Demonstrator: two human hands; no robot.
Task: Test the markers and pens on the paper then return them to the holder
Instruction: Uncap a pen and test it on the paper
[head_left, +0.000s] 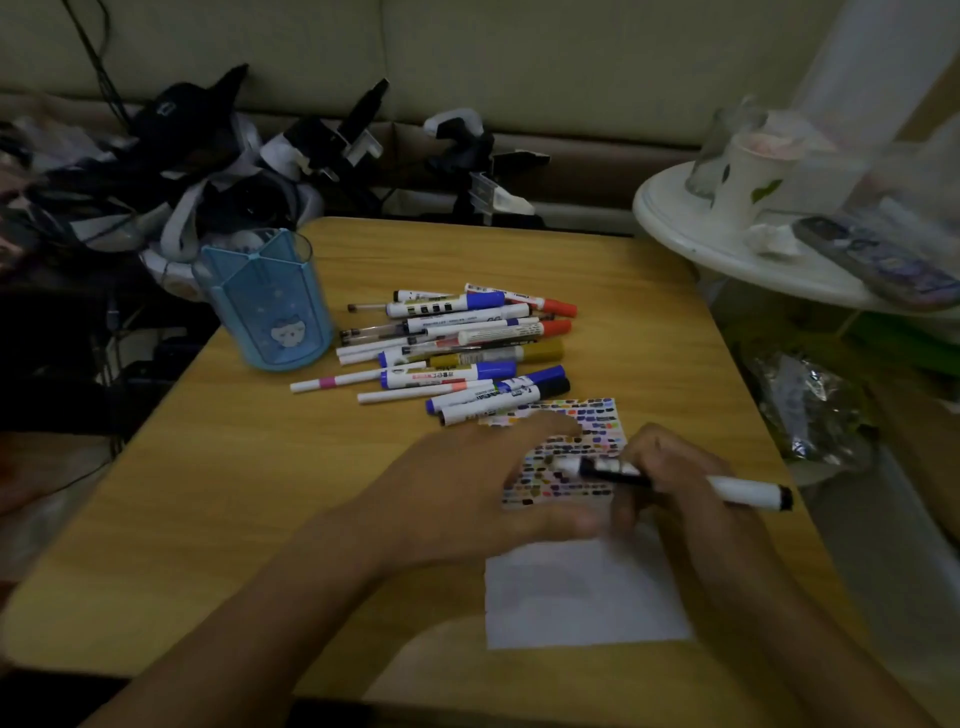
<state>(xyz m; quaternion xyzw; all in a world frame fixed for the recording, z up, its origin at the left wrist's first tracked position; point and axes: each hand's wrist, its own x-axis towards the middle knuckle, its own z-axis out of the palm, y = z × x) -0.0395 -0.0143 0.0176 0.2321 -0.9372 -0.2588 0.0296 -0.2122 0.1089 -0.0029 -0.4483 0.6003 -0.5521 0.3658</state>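
Two hands work near the table's (249, 467) front right corner, and most of the job looks undone. At the far left corner stands the blue holder (265, 304), upright and seemingly empty. Just right of it, toward the middle, the pile of markers and pens (457, 348) lies loose, long axes mostly left to right. Next comes the left hand (483, 486), fingers spread loosely, resting on the paper (582, 592) and the colour-swatch sheet (587, 431). Rightmost, the right hand (670, 478) grips a white marker (748, 491) with a black end, its long axis running left to right, its dark forward end pointing toward the left hand. I judge the marker is being uncapped or recapped; blur hides which. For the return, the holder lies far left and away, so the left hand is nearer it.
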